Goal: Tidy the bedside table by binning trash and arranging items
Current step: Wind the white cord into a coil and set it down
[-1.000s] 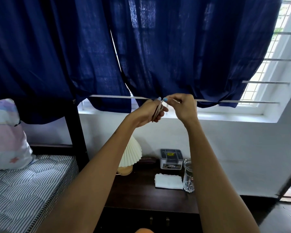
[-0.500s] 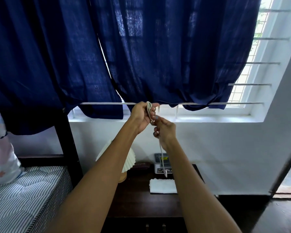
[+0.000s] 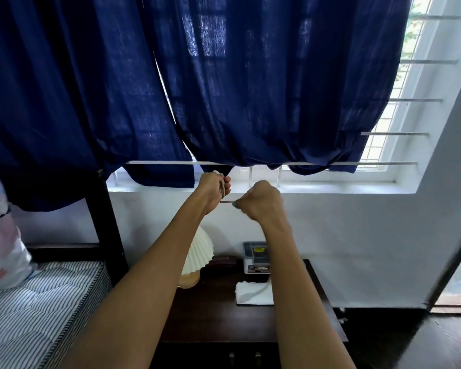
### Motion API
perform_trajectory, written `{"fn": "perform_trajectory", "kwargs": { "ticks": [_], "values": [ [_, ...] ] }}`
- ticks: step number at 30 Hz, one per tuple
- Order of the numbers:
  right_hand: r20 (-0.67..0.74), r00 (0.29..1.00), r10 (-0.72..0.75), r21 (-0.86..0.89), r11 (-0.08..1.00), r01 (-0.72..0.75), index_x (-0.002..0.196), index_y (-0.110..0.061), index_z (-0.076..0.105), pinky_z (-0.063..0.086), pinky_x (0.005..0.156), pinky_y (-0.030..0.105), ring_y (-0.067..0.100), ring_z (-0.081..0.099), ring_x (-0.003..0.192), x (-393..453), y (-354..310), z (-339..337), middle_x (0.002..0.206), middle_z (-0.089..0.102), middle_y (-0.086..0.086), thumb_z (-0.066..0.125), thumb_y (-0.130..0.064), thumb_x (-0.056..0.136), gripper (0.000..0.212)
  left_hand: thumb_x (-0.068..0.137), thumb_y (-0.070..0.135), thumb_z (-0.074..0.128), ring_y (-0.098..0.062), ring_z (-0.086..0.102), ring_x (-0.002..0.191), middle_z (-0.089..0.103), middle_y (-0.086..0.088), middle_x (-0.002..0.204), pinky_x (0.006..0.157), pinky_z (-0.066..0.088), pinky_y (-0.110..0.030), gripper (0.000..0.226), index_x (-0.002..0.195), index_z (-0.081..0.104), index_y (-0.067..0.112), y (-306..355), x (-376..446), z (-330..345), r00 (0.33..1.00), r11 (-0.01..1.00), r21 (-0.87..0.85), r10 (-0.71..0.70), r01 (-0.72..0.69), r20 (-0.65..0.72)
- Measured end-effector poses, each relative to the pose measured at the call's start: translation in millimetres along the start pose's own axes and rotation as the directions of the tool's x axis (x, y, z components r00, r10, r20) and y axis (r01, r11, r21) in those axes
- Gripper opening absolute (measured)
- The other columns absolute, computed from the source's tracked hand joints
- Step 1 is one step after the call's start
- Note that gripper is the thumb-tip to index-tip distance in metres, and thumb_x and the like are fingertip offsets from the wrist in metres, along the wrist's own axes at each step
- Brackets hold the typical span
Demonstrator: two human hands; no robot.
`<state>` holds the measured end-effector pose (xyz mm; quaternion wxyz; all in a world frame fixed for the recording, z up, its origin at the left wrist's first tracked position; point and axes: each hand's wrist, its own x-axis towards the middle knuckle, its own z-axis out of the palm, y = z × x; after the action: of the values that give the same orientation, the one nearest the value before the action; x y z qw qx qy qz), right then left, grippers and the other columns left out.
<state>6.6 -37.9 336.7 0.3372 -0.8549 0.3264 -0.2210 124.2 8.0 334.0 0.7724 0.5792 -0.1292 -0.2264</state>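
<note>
Above the bedside table (image 3: 213, 315), your left hand (image 3: 213, 189) grips a small coil of pale cable (image 3: 222, 188), fingers curled round the loops, while your right hand (image 3: 264, 203) pinches the free run of that cable between thumb and fingertips and draws it taut across the short gap between the two fists. Both hands hang well above the table's back edge, in front of the blue curtain (image 3: 197, 89).

The step in hand looks like winding the cable into a neat bundle. Keep the left grip firm enough that the loops do not spring apart, and feed each new turn at the same size as the last, laying it beside the others rather than crossing them. Let the tail slide through your right pinch instead of yanking it; the loose end trails down out of sight behind your forearm, near the folded white cloth (image 3: 253, 292) at the right edge.

Mind the pleated lamp (image 3: 197, 255) at the back left corner and the small grey box (image 3: 256, 258) against the back edge as the tail lifts.
</note>
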Motion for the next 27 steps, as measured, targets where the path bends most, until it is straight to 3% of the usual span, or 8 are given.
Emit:
{"fn": "perform_trajectory", "kwargs": {
  "ticks": [5,8,10,13,16,19,23,27],
  "values": [
    [-0.070,0.987,-0.146,-0.230,0.965,0.126,0.105,-0.015,0.067,0.039,0.075,0.033,0.030,0.059,0.101,-2,-20,-29,0.110,0.065,0.009,0.060,-0.017,0.086,0.020,0.098,0.004,0.032,-0.015,0.047,0.064,0.051,-0.008,0.075,0.064,0.046,-0.025,0.024,0.078,0.046,0.006,0,-13,-2,0.988,0.980,0.195,-0.050,0.021,0.145],
    [-0.101,0.981,-0.166,-0.231,0.963,0.139,0.101,-0.019,0.069,0.038,0.072,0.032,0.028,0.060,0.094,1,-21,-37,0.105,0.067,0.007,0.060,-0.019,0.087,0.017,0.098,0.006,0.033,-0.016,0.049,0.066,0.053,-0.009,0.076,0.065,0.047,-0.025,0.019,0.095,0.050,-0.001,0,-25,2,0.963,0.937,0.348,-0.071,-0.024,0.258],
    [-0.121,0.972,-0.200,-0.186,0.967,0.176,0.093,-0.023,0.073,0.040,0.071,0.032,0.026,0.061,0.089,6,-15,-42,0.100,0.070,0.003,0.062,-0.022,0.087,0.012,0.098,0.012,0.032,-0.018,0.050,0.066,0.055,-0.010,0.076,0.066,0.047,-0.026,0.022,0.097,0.050,-0.001,1,-33,3,0.946,0.937,0.349,-0.095,-0.021,0.311],
    [-0.101,0.948,-0.302,0.018,0.952,0.305,0.082,-0.024,0.075,0.050,0.079,0.036,0.018,0.064,0.091,16,1,-50,0.092,0.073,-0.002,0.071,-0.022,0.081,0.004,0.097,0.016,0.028,-0.017,0.050,0.062,0.056,-0.009,0.072,0.062,0.046,-0.026,0.033,0.099,0.055,-0.002,3,-44,3,0.906,0.952,0.307,-0.115,-0.017,0.407],
    [-0.084,0.926,-0.368,0.353,0.858,0.373,0.073,-0.019,0.073,0.050,0.072,0.022,0.006,0.065,0.073,24,16,-56,0.075,0.071,-0.005,0.079,-0.015,0.072,0.007,0.097,0.017,0.025,-0.013,0.047,0.057,0.054,-0.003,0.064,0.056,0.044,-0.022,0.041,0.104,0.059,-0.003,6,-49,2,0.845,0.961,0.277,-0.137,-0.014,0.518],
    [-0.077,0.952,-0.298,0.611,0.740,0.281,0.070,-0.021,0.071,0.037,0.046,0.012,-0.001,0.051,0.050,29,28,-48,0.061,0.066,-0.010,0.076,-0.013,0.075,0.011,0.097,0.018,0.023,-0.010,0.041,0.052,0.050,0.002,0.056,0.048,0.041,-0.019,0.045,0.099,0.064,-0.001,9,-51,6,0.780,0.981,0.192,-0.108,-0.016,0.617],
    [0.003,0.997,-0.079,0.833,0.552,0.042,0.075,-0.022,0.071,0.028,0.045,0.018,0.010,0.032,0.052,31,41,-22,0.066,0.056,-0.002,0.067,-0.013,0.083,0.013,0.097,0.016,0.023,-0.008,0.037,0.049,0.046,0.004,0.052,0.045,0.037,-0.018,0.044,0.093,0.064,-0.001,10,-48,15,0.792,0.996,0.094,-0.061,0.004,0.607],
    [0.070,0.997,-0.013,0.924,0.378,-0.060,0.085,-0.020,0.073,0.031,0.043,0.016,0.006,0.039,0.050,21,50,3,0.076,0.064,-0.003,0.062,-0.010,0.087,0.015,0.098,0.016,0.022,-0.005,0.036,0.041,0.043,0.005,0.048,0.042,0.033,-0.016,0.047,0.081,0.063,0.002,8,-42,19,0.830,0.997,-0.039,-0.036,0.070,0.557]
  ]
}}
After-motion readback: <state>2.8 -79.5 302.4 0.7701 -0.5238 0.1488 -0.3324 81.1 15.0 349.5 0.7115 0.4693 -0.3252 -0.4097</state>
